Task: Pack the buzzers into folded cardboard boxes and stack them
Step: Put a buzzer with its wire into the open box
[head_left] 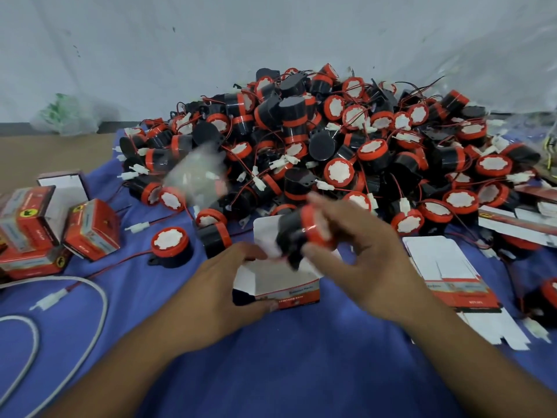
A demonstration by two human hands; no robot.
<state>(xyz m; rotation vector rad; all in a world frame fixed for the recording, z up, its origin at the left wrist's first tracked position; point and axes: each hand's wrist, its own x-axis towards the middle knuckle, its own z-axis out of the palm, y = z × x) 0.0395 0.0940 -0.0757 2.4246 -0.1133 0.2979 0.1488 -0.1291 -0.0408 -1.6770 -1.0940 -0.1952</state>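
Open red-and-white cardboard box (280, 285) sits on blue cloth (271, 372); all places are given from it.

- Left hand (217, 285) grips the box's left and near walls, with the thumb along the front edge.
- Right hand (361, 257) pinches a black cylindrical plastic buzzer with a red band (301, 236) between thumb and fingers. It is tilted, directly above the box mouth and not yet seated. The frame is blurred here, and I cannot make out its wire lead.
- Behind the box: big heap of loose buzzers (331, 140), leads tangled.
- Far left of the box: closed red boxes (90, 229), loosely piled.
- Right of the box: flat unfolded cartons (446, 267).

Risks, as I judge them:
- A tilted buzzer may wedge against a wall or crush the raised back flap.
- A trailing lead or white connector may hang over the rim and stop the flaps closing.
- The box is light, so pushing down could tip or buckle it if the left hand's hold slackens.
- Snagged heap wires could drag neighbouring buzzers forward.
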